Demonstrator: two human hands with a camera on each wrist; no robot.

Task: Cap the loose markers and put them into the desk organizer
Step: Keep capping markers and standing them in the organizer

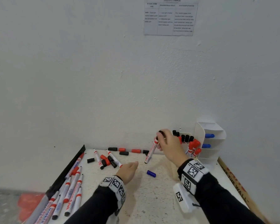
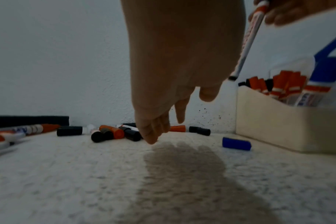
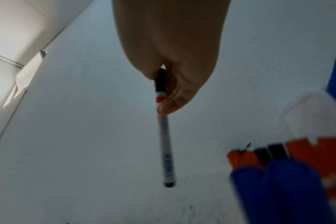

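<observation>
My right hand [image 1: 166,143] pinches a white marker [image 1: 150,152] by its black-capped top, so it hangs nearly upright above the table, just left of the white desk organizer [image 1: 212,143]. The same marker [image 3: 164,136] hangs from the thumb and fingers in the right wrist view. The organizer [image 2: 278,121] holds several capped red and black markers and some blue ones. My left hand [image 1: 129,171] hovers low over the table, fingers relaxed and empty [image 2: 153,131]. Loose red and black caps [image 1: 107,161] and uncapped markers [image 1: 71,188] lie to the left.
A blue cap [image 1: 151,173] lies on the speckled table [image 1: 152,199] between my hands. More caps [image 1: 129,150] line the wall at the back. A black strip [image 1: 66,172] edges the table's left side. A printed sheet [image 1: 170,17] hangs on the wall.
</observation>
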